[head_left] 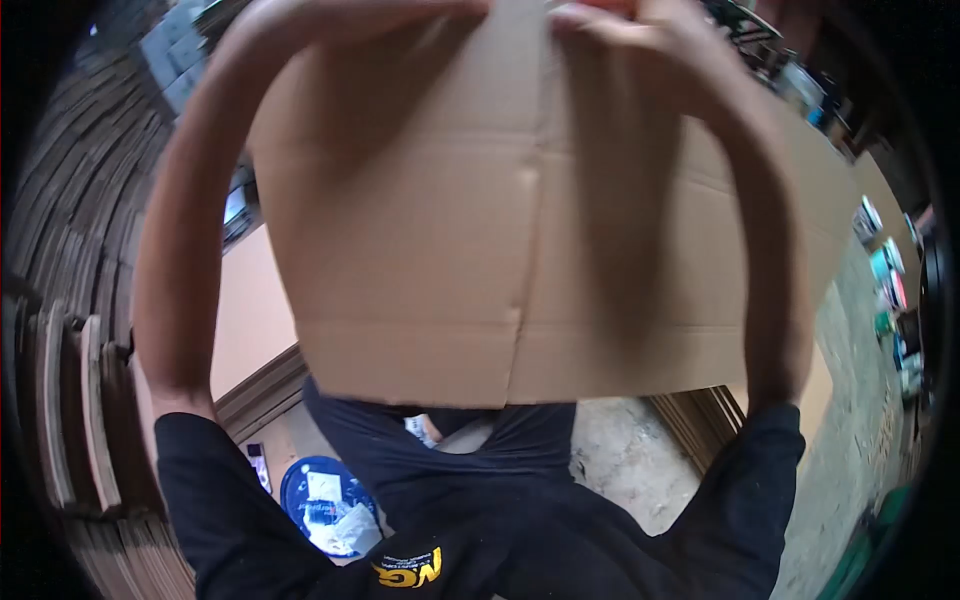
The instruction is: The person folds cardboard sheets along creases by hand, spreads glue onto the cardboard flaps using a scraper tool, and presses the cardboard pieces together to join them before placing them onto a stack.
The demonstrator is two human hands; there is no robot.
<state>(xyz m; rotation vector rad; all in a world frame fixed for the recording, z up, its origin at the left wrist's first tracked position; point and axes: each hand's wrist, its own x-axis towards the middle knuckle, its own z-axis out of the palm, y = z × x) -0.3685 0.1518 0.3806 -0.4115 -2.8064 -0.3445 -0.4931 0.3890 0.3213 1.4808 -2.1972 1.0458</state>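
A large brown cardboard sheet point(420, 240) is raised in front of me, with horizontal creases and an uneven seam running down its middle. My left hand point(462, 6) is at the sheet's upper part, left of the seam. Most of that hand lies beyond the top edge of the view, so its fingers are hidden. Just right of the seam, my right hand point(630, 30) is closed around an orange-red object point(612, 6), which is mostly cut off by the frame. Its fingertips are close to the cardboard.
Stacks of flat cardboard point(80, 200) fill the left side. More cardboard point(255, 310) lies in piles left and right of my legs. A blue round lid point(320, 480) with papers sits low on the left. Several small tins point(885, 260) stand along the right.
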